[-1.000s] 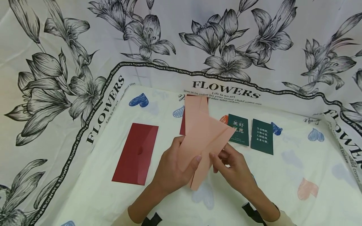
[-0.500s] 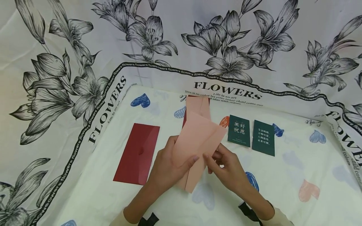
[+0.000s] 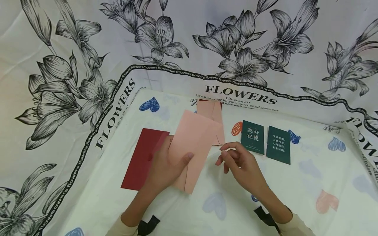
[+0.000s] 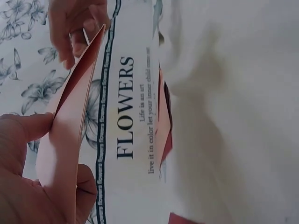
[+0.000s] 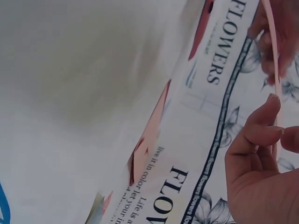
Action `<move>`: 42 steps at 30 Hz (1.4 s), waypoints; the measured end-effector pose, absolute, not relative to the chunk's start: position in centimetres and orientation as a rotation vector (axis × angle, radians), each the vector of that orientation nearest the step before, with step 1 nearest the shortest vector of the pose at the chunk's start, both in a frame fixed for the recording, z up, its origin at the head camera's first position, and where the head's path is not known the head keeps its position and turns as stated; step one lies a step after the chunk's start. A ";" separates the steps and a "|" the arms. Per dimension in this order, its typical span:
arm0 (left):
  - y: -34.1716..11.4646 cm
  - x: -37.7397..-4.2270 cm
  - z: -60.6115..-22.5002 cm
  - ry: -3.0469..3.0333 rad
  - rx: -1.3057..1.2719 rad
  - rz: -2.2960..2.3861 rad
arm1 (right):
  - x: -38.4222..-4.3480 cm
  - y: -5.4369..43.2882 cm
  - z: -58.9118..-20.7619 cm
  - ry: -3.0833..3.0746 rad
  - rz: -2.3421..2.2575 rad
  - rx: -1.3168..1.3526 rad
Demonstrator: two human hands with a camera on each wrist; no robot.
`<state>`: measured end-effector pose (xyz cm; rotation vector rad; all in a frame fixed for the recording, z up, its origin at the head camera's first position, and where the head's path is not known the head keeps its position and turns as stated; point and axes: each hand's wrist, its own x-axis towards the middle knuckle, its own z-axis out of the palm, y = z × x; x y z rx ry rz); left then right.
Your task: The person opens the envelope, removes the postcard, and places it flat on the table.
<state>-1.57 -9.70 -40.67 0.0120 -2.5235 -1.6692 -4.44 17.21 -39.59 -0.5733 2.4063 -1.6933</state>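
Observation:
A pink envelope (image 3: 192, 144) is raised in my left hand (image 3: 165, 167), thumb across its front and fingers behind. The left wrist view shows its side edge-on, with a narrow gap between the paper layers near the thumb. My right hand (image 3: 240, 167) hovers just right of the envelope, fingers loosely bent and holding nothing. Behind the held one, a second pink envelope (image 3: 210, 108) lies on a red envelope (image 3: 219, 103), mostly covered. Another red envelope (image 3: 141, 157) lies flat at the left, partly hidden by my left hand.
Two dark green cards with white writing lie to the right, a left one (image 3: 252, 137) and a right one (image 3: 278, 145). A white cloth (image 3: 236, 209) printed with hearts covers the surface. Behind it hangs a cloth with black flower drawings (image 3: 242, 62).
My left hand has shifted left with the pink envelope, now overlapping the left red envelope. My right hand has come away from the envelope's edge, and more of the pink envelope behind shows.

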 end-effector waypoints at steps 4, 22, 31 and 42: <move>-10.9 -1.8 -40.8 -2.531 0.021 -1.620 | -4.9 17.9 -39.7 2.424 -1.676 -0.513; -15.8 -2.2 -42.4 -2.665 0.230 -1.438 | -6.8 19.3 -40.4 2.435 -1.633 -0.426; -17.8 -1.9 -43.3 -2.773 0.295 -1.356 | -7.0 19.5 -40.7 2.413 -1.631 -0.401; -20.1 -1.9 -44.0 -2.859 0.446 -1.303 | -7.0 19.9 -40.6 2.432 -1.603 -0.385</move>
